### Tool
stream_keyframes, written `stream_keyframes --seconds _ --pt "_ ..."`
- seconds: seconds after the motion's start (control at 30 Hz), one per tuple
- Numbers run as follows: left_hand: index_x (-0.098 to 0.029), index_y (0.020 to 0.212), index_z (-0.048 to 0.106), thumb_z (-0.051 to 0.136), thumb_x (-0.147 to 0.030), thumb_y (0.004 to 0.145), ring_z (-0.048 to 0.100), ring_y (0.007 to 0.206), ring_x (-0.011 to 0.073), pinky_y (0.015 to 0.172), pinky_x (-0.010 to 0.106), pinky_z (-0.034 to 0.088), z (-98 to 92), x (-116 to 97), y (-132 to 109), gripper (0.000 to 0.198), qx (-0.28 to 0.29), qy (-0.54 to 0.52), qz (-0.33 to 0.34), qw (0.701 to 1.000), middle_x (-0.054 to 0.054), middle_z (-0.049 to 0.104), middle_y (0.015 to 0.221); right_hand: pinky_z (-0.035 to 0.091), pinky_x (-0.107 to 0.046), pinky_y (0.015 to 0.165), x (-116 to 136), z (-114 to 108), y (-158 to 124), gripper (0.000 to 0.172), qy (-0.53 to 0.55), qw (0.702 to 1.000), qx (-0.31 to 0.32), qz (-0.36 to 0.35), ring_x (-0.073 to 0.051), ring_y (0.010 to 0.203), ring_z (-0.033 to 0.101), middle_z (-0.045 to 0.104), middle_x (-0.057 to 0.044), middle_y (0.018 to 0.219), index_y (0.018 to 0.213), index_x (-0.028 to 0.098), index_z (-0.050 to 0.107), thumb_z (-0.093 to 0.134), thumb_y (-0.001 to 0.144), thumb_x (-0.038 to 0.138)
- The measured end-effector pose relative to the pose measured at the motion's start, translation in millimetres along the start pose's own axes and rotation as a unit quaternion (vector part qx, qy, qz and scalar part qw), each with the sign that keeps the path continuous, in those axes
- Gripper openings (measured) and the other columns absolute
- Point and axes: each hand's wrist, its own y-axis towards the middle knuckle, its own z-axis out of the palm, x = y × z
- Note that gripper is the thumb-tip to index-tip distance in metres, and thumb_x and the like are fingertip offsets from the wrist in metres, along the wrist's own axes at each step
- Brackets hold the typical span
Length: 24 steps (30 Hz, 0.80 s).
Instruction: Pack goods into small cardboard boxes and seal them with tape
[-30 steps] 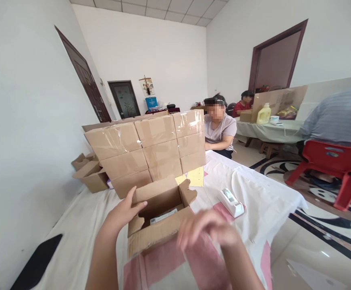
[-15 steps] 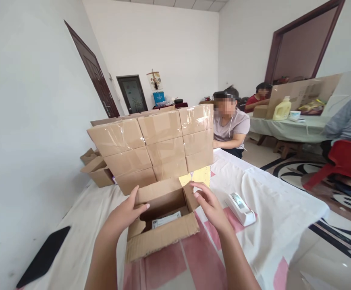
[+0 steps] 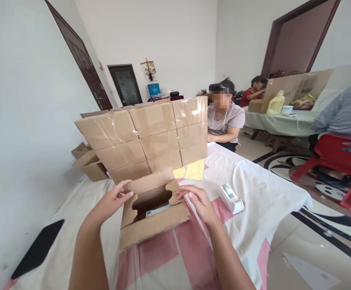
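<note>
Though open at the top, box: small brown corrugated cardboard carton (image 3: 151, 213), sits on the white-and-pink cloth-covered table (image 3: 254, 193), just in front of the stack, between both hands.
Flaps: both side flaps tilt inward; front flap hangs outward, back flap stands up.
Contents: flat white-labelled item (image 3: 158, 210) on the bottom, mostly hidden.
Left hand (image 3: 110, 201): open, fingers (image 3: 126, 195) spread, tips touching the left side flap; no grasp.
Right hand (image 3: 199, 201): open, fingers (image 3: 183, 192) lightly curled, tips resting on the right side flap; nothing pinched.
Handling (judgement): light, probably near empty; walls stiff, flaps bend only at the creases; matte surface, not slippery; corners crush under hard squeeze.
Hold points (judgement): the two side walls below the creases, or underneath; flaps alone too floppy.
Stack: tall wall of taped brown cardboard boxes (image 3: 151, 137), touching or nearly touching the back flap.
Nearby: white plastic handheld device (image 3: 230, 198) right of the right hand, apart; yellow paper sheets (image 3: 195, 170) behind it; flat black object (image 3: 38, 253) far left.
Others: person in a grey shirt (image 3: 225, 123) seated across the table, well apart.
</note>
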Motion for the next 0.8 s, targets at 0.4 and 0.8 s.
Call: stream_keyframes --seconds 0.4,0.8 --pt "-0.025 0.085 0.082 0.06 -0.076 0.083 0.067 0.113 0.0315 0.099 0.036 0.055 -15.4 -1.9 -12.8 0.055 0.109 -0.028 0.068 0.991 0.008 0.073 0.122 0.031 -0.053 0.124 10.5 -19.6 -0.7 0.031 0.039 0.981 0.175 0.079 -0.03 0.149 0.048 0.074 -0.007 0.13 0.12 0.03 0.075 0.071 0.089 0.032" --pt "-0.026 0.092 0.082 0.063 -0.064 0.086 0.066 0.108 0.0308 0.094 0.039 0.052 -8.3 -10.2 -11.7 0.043 0.117 0.003 0.087 0.989 0.008 0.072 0.119 0.05 -0.036 0.087 -25.8 24.5 12.3 0.058 0.102 0.944 -0.169 0.266 -0.024 0.099 0.064 0.065 -0.006 0.107 0.117 0.022 0.065 0.078 0.064 0.039"
